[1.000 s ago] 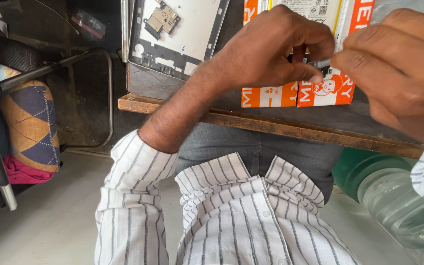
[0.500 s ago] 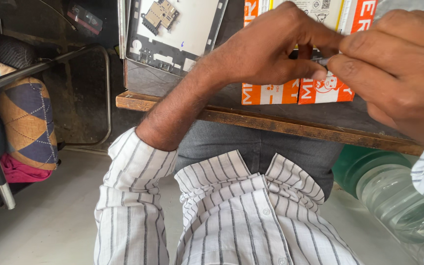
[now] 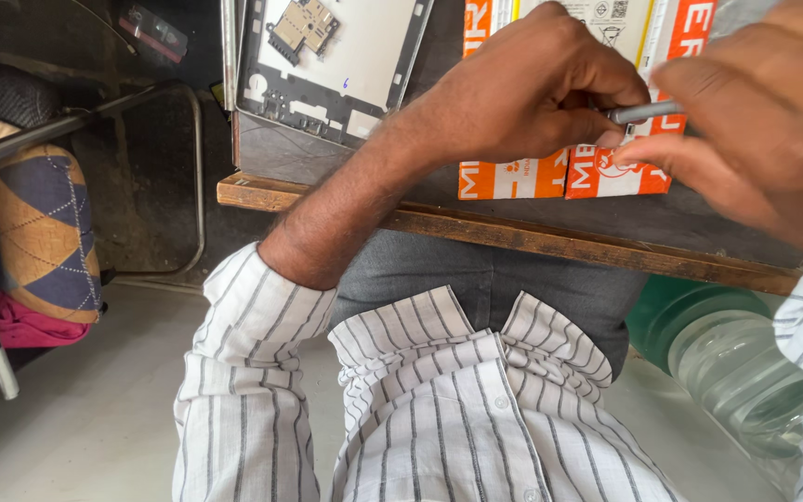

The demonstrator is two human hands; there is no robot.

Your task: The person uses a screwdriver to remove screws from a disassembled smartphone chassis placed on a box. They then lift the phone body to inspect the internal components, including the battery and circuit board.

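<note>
My left hand is closed around one end of a thin grey metal tool, held above the workbench. My right hand pinches the other end of the same tool between thumb and fingers, close to the camera and blurred. Under both hands lie two orange and white boxes on the dark bench top. A white device back panel with a small circuit board lies to the left of my left hand.
The wooden bench edge runs across in front of my lap. A chair with a chequered cushion stands at the left. A clear plastic water jar with a green top sits on the floor at the right.
The grey tool has come into view between my fingertips. My right hand has shifted slightly right and lower, and my left hand's grip has turned a little.
</note>
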